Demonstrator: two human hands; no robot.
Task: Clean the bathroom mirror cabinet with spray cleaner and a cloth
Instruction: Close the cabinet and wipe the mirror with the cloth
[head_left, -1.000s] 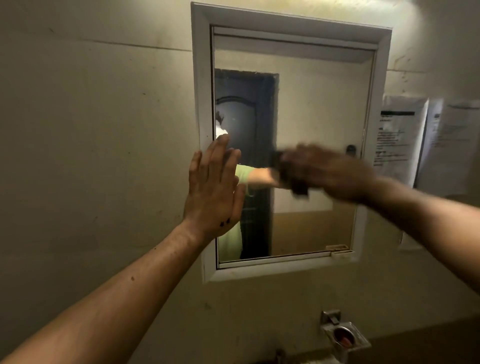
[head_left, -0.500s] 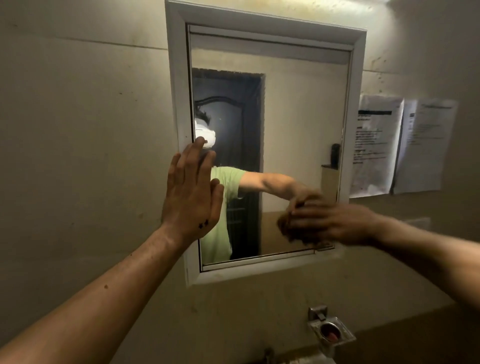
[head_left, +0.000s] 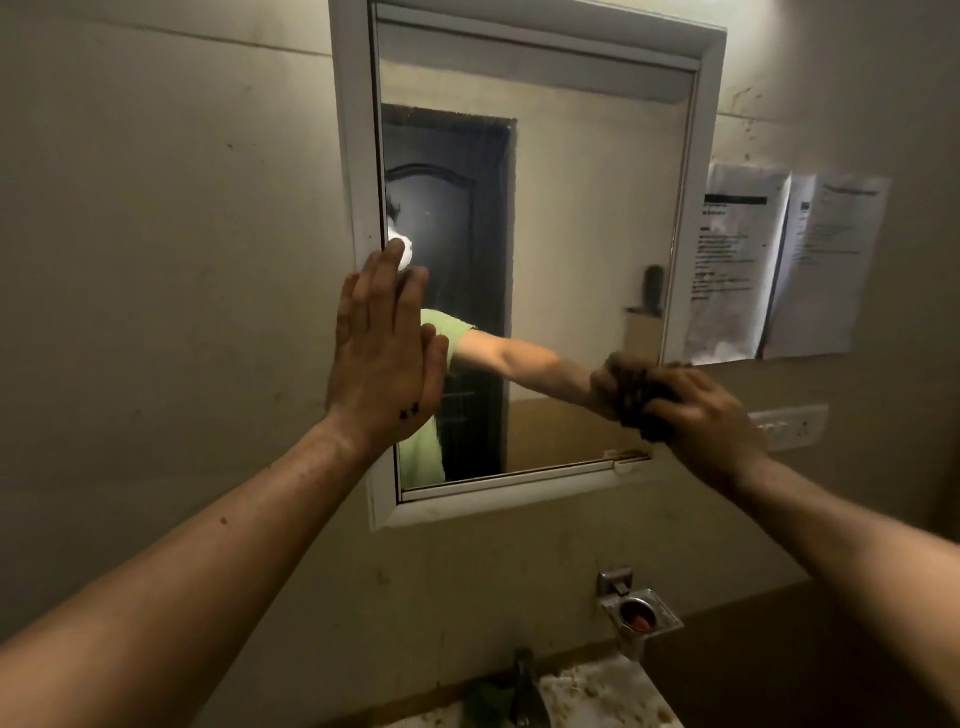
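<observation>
left grip (head_left: 382, 358) lies flat on the mirror cabinet (head_left: 587, 208) at its nine o'clock edge, fingers straight and together, holding nothing. right grip (head_left: 706, 421) is curled round a dark cloth (head_left: 636, 400), pressing it to the glass at four o'clock. papers (head_left: 737, 270) hang at the cabinet's three o'clock, soap dish (head_left: 641, 616) at six.

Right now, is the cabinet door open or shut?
Shut: the mirror door sits flush in its frame, no gap showing; left hand lies flat on its left edge, right hand grips the cloth.
</observation>
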